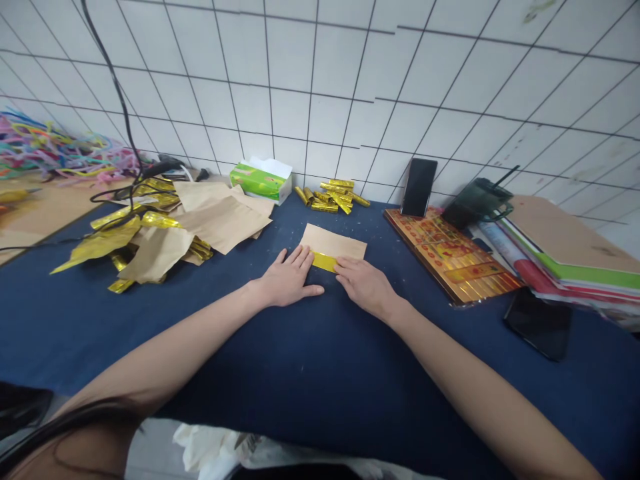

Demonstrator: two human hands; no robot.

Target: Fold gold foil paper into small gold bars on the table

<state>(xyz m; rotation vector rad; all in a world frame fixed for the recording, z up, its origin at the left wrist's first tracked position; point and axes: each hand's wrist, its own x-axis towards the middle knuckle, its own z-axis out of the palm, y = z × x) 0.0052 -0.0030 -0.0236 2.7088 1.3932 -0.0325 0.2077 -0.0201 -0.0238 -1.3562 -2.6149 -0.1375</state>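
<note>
A sheet of brown-backed gold paper (pixel 340 241) lies on the blue cloth in front of me. Its near edge is folded over into a shiny gold strip. My left hand (pixel 287 277) rests flat on the left end of the strip, fingers stretched out and thumb spread towards the middle. On the right end of the strip, my right hand (pixel 369 287) has its fingers bent and close together on the paper; its thumb is mostly hidden. Behind the sheet lies a small heap of gold paper rolls (pixel 333 195).
Loose brown and gold sheets (pixel 215 213) with more rolls lie left, near a black cable (pixel 123 100). A green tissue pack (pixel 261 180) stands by the tiled wall. At right are an upright phone (pixel 419 187), an orange-gold pack (pixel 450 257), a dark phone (pixel 539 323) and stacked folders (pixel 575 243).
</note>
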